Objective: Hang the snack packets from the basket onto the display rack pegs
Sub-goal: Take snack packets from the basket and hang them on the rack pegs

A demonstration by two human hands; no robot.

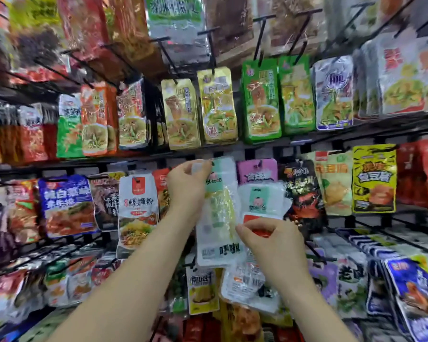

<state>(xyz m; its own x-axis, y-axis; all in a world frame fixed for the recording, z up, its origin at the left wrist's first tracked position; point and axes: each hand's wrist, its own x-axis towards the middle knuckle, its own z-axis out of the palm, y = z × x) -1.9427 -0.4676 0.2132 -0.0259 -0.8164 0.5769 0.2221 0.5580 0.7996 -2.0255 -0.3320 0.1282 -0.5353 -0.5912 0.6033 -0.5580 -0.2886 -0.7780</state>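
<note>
**Left fingers pinch a pale packet's header up at the middle peg row**

Filling the view, the display rack (307,141) carries rows of black pegs (167,54) loaded with stocked packets (181,112). Against its middle row hangs the pale packet (218,213), translucent with a green strip. Its long axis is upright, its top level with the neighbouring packets' hang holes and its foot well below. Just to its right, partly behind it, lies a second packet (260,201) with a mint label.

The left hand (188,188) curls at the pale packet's top left corner, thumb and forefinger closed on the header. The right hand (272,248), lower and further right, has thumb and forefinger pinched at the second packet's red lower edge.

The left hand is plainly the nearer to the hanging point. The pegs stick out toward the viewer, across the packet's upright axis, so the header probably has to be pushed straight away from the body. Whether the hole is already on a peg I cannot tell, because the fingers cover that spot. The basket is out of view.
</note>
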